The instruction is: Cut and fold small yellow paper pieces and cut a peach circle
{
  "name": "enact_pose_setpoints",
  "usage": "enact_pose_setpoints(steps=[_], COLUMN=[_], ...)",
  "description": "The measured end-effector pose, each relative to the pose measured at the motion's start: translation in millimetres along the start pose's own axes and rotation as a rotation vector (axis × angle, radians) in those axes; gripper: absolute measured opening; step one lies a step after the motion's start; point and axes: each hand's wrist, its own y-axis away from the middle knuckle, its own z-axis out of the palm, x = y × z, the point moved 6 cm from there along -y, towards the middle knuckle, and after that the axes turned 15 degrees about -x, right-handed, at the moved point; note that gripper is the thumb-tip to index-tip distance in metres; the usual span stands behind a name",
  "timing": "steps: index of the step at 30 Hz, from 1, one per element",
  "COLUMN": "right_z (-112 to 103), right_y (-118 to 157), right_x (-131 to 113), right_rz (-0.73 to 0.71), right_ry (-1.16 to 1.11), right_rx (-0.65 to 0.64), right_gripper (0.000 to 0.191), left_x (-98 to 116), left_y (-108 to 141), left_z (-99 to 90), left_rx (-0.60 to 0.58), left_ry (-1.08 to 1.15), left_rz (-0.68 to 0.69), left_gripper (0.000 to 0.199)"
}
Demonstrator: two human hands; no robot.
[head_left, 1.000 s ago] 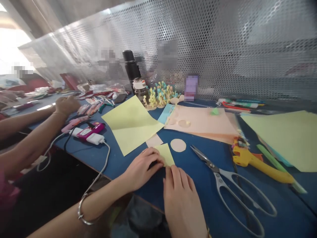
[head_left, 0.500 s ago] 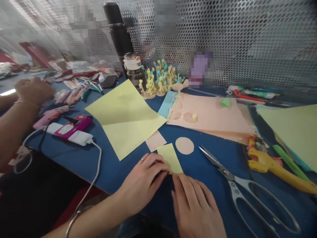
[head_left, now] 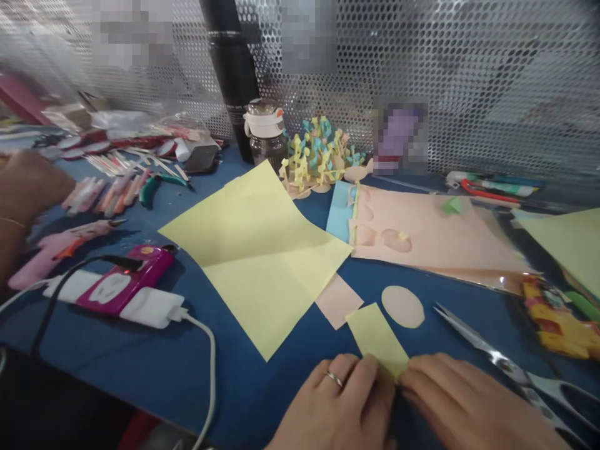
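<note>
A small yellow paper piece lies at the front of the blue table, its near end under my fingers. My left hand, with a ring on one finger, is closed at its near left corner. On its near right corner, my right hand has its fingers pressed together. The fingertips of both hands and the paper's near edge are partly hidden. Just beyond are a pale pink paper square and a pale paper circle. A large yellow sheet overlaps the pink square.
Scissors lie right of my right hand. A purple-and-white power strip and a pink glue gun are at left, near another person's hand. Behind stand a bottle, small paper flowers and pink sheets.
The view has shifted left and closer, so the table things appear further right. Both hands stay at the near end of the small yellow paper. The other person's hand sits further toward the left edge.
</note>
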Motion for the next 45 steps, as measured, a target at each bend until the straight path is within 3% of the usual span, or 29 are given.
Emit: enact_pose_setpoints(steps=[5,8,11,15,23,36,45], right_z=[3.7,2.3,-0.2,-4.2,-2.6,-0.3,-0.5], right_y=[-17.0,-21.3,-22.3,-20.9,-17.2,-14.9,-11.5], right_x=[6.1,4.2,2.6,5.3,8.3,14.1,10.9], right_rz=[-0.056,-0.116,-0.13,-0.083,-0.09,-0.055,-0.032], right_ry=[-0.08,-0.052,-0.016,-0.01,-0.097,-0.283,-0.239], right_rx=[-0.181,-0.206,-0.219,-0.215,-0.161,-0.276,-0.188], right_gripper=[0.034,0.032,0.032,0.026,0.022,0.011,0.014], left_x=[-2.8,-2.8,-5.0,-6.0,-3.5,-3.2,-2.3], left_y=[-0.8,-0.1,0.1,-1.5,-7.7,-7.2,-7.1], left_z=[1.9,2.4,2.5,3.4,0.5,11.6,16.3], left_rx=[0.078,0.078,0.031,-0.053,-0.056,-0.212,-0.312], left_ry=[0.021,0.011,0.011,0.01,0.047,0.016,-0.018], left_rz=[-0.009,0.003,-0.007,-0.002,-0.058,-0.049,-0.086], left_gripper=[0.033,0.02,0.022,0.038,0.01,0.019,0.02])
